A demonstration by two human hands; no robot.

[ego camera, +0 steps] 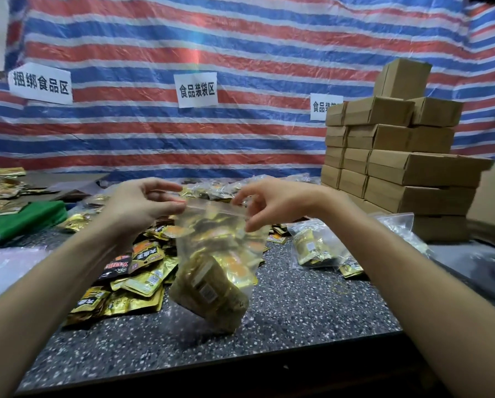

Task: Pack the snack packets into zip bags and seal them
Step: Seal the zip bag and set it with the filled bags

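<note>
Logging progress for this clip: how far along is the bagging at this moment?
Done: a filled bag lies on the table to the right, more behind the hands. In hand: a zip bag of gold packets, its top strip pinched by the left hand and right hand; I cannot tell whether it is sealed. Left: the pile of loose packets on the table awaits bagging.

Left paper sign (40,83) — 捆绑食品区; middle sign (197,89) — 食品装袋区.

Tarp (240,38) — red, blue, white stripes; packets (143,280) — gold.
</note>
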